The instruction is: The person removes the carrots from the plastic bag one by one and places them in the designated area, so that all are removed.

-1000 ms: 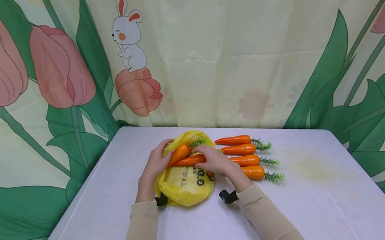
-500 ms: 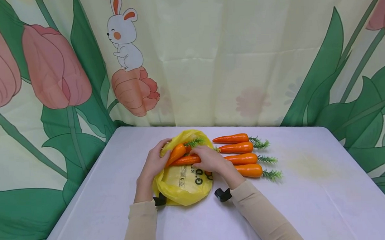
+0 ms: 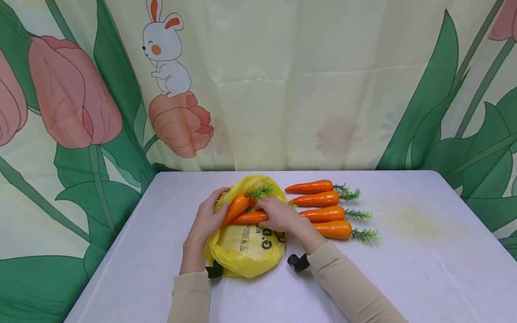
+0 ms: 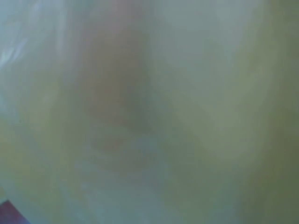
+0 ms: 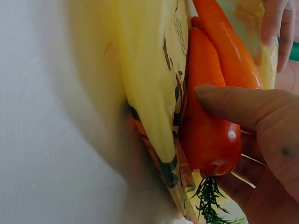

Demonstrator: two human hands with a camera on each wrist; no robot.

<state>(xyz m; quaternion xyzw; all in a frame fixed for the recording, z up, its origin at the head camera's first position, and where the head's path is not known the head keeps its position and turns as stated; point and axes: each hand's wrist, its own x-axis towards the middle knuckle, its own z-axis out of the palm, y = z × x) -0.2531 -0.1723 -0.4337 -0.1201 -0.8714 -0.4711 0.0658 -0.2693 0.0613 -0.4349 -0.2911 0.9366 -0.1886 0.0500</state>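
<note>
A yellow plastic bag (image 3: 245,265) with dark print lies on the table, its mouth spread. My left hand (image 3: 206,219) holds the bag's left rim, the thumb close to an orange carrot (image 3: 235,208) with green fronds that slants in the mouth. My right hand (image 3: 280,214) grips another carrot (image 3: 248,218), which lies below that one across the bag. In the right wrist view, the thumb presses on this carrot (image 5: 208,135) and the other fingers are partly hidden behind it. Blurred yellowish plastic (image 4: 196,116) fills the left wrist view.
Several carrots (image 3: 316,199) lie in a row right of the bag, fronds to the right; the right hand and forearm overlap the lower ones. Behind the white table (image 3: 418,251) hangs a curtain (image 3: 259,84) printed with tulips and a rabbit. Black wrist cameras (image 3: 298,263) sit at both wrists.
The right hand and its carrot have moved slightly left into the bag's mouth. The left hand stays at the rim. The whole head view has shifted a little.
</note>
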